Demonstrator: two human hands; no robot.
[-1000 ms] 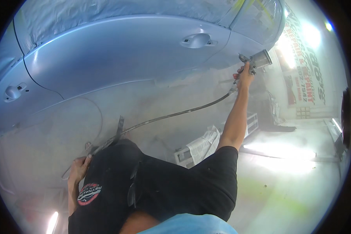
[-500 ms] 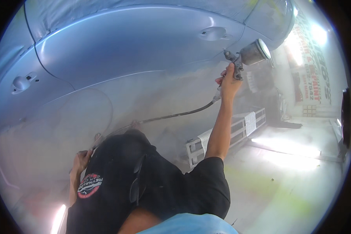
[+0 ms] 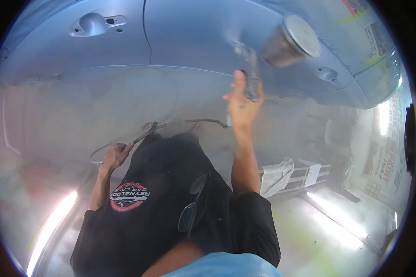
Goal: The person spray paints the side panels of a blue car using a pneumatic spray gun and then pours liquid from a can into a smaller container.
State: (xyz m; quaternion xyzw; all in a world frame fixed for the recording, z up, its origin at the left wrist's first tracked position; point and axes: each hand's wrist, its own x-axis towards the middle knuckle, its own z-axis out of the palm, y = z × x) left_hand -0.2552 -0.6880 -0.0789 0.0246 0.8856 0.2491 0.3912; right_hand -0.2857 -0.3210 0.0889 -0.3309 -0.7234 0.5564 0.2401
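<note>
Raised in front of the light-blue car side (image 3: 189, 41), my right hand (image 3: 245, 105) grips a paint spray gun (image 3: 252, 85) by its handle. A round metal cup (image 3: 282, 46) with a pale lid sits at the gun's right. The gun is smeared by motion, and a faint mist shows near its nozzle, which faces the panel without touching it. From below the handle a dark air hose (image 3: 185, 122) curves left to my left hand (image 3: 117, 156). That hand is closed around the hose, low beside my black shirt.
Recessed door handles (image 3: 92, 24) lie at upper left and right. At the right stands a white slatted rack (image 3: 319, 174) draped with paper (image 3: 277, 177). Bright tube lights (image 3: 53, 231) glow low on both sides. Sunglasses (image 3: 194, 203) hang on my shirt. Haze blurs the lower car body.
The view has turned toward the right along the car. My right hand and the spray gun now stand farther left in the picture, before the door panel. My left hand has risen with the hose.
</note>
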